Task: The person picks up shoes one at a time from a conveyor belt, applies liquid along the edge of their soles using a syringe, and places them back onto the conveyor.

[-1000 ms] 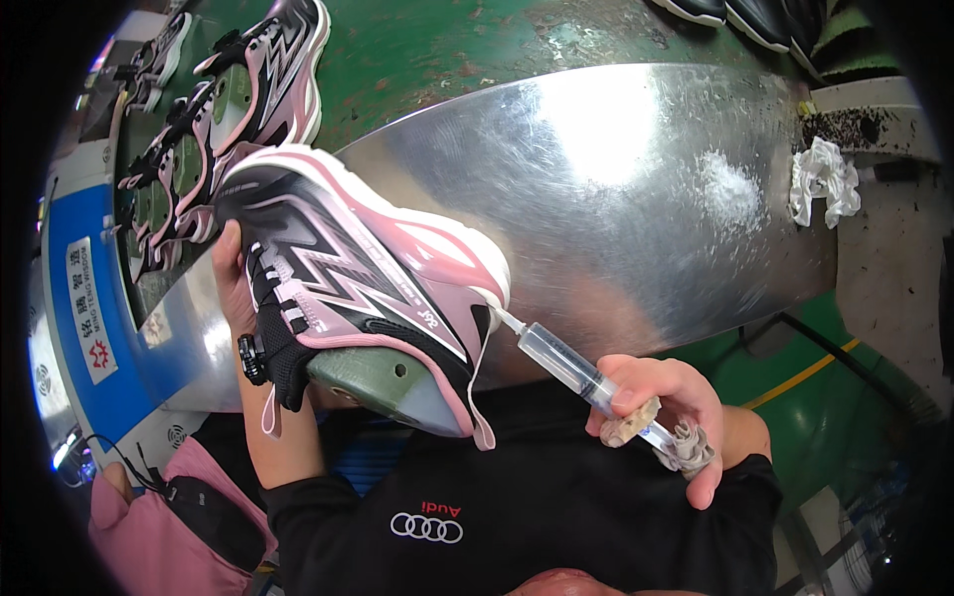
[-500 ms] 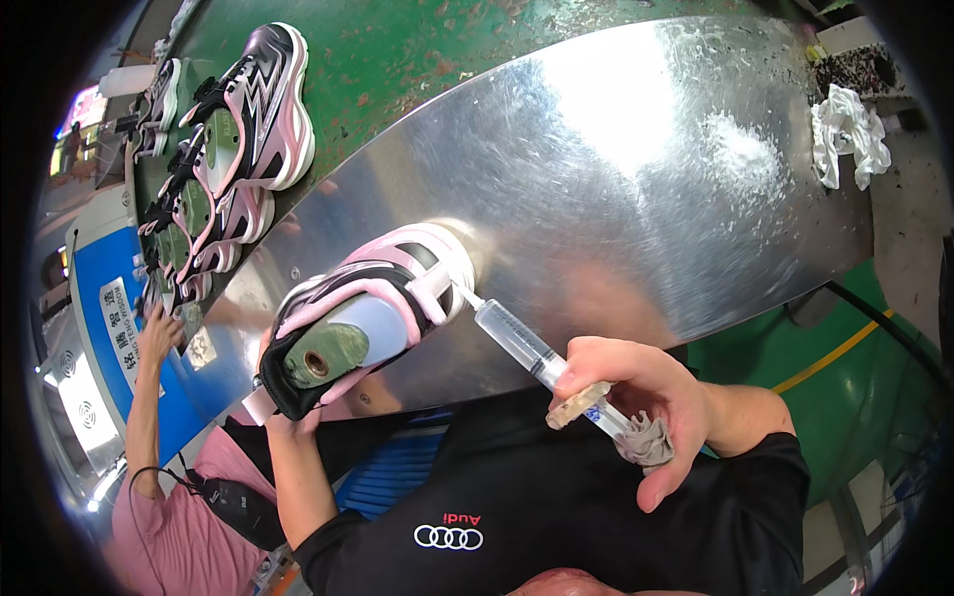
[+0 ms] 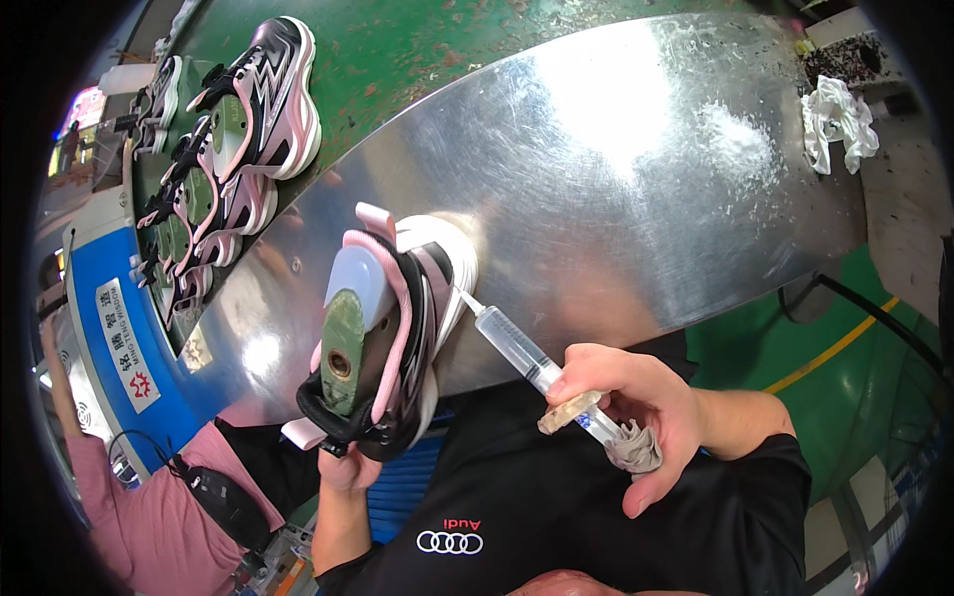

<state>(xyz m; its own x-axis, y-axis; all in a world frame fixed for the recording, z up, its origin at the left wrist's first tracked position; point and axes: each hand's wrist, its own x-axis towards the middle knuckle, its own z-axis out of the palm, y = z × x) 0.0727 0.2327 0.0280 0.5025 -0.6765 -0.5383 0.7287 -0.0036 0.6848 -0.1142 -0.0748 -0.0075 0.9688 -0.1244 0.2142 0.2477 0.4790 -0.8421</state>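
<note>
A pink, black and white sneaker (image 3: 397,308) is tilted over the near edge of the metal plate, its opening toward me. Inside it sits a green shoe last (image 3: 344,350) with a pale top. My left hand (image 3: 348,469) is closed round the heel end from below, its fingers partly hidden by the shoe. In my right hand (image 3: 636,397) is a clear syringe (image 3: 519,350), with a tan wrapping at its flange and a grey cloth-like wad on the plunger end. The syringe's thin tip meets the sneaker's side near the white sole.
Several similar sneakers (image 3: 263,109) stand in a row on the green surface (image 3: 417,50) at left. White powder (image 3: 737,147) lies on the metal plate (image 3: 556,199); a crumpled white cloth (image 3: 837,124) is at its right end. A co-worker in a pink shirt (image 3: 169,517) is at left.
My left hand has turned the sneaker so its side faces the syringe, and moved right and nearer. The syringe has barely shifted. The co-worker's arm has drawn back from the shoe row.
</note>
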